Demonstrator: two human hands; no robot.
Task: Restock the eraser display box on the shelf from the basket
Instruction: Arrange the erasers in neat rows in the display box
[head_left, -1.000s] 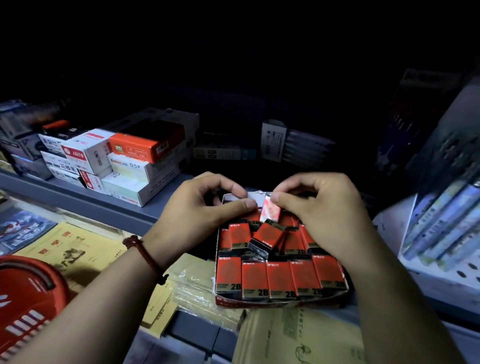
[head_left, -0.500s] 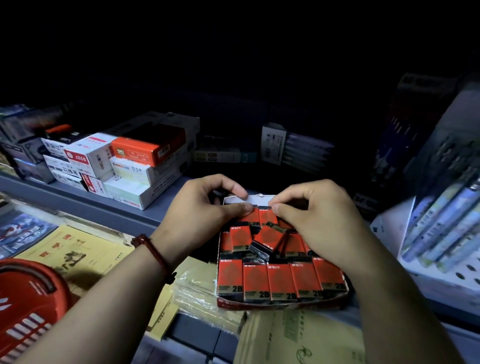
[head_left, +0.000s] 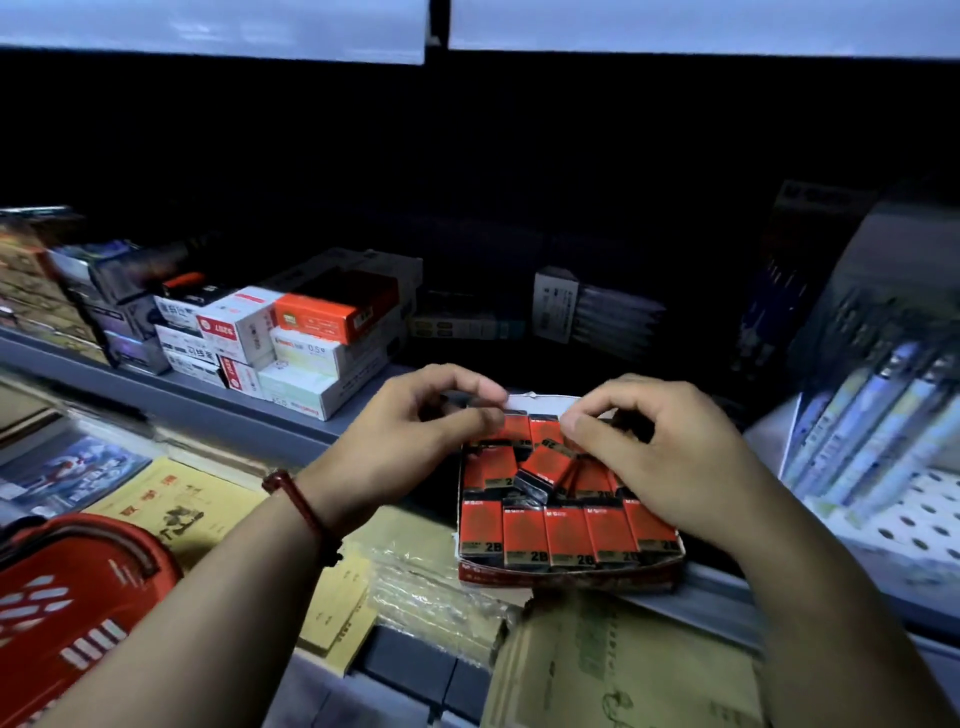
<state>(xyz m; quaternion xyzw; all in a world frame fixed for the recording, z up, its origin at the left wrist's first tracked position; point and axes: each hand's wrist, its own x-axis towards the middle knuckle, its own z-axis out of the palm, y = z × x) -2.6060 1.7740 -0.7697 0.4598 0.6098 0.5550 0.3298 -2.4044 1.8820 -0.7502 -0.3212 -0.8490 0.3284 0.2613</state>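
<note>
5 red erasers (head_left: 566, 535) marked 2B fill the front row of the display box (head_left: 571, 579), which sits at the front edge of the shelf (head_left: 218, 405). 1 second ago an eraser was held tilted above the back row between both hands. Now it stands down in that back row (head_left: 543, 428), level with its neighbours, so 1 more piece of stock is seated.

The left hand (head_left: 410, 441) and right hand (head_left: 670, 457) have drawn slightly apart but stay over the box's rear corners. Their fingers are curled, with thumb and forefinger tips close together at the erasers' top edges. Blur and dim light hide whether they pinch anything or only press, so I cannot tell.

1 loose eraser (head_left: 535, 480) lies askew across the middle row. The red basket (head_left: 67, 597) sits low at the left, well apart from the box, with its contents out of view. The box looks nearly full, and straightening the middle row is probably the next step.
</note>
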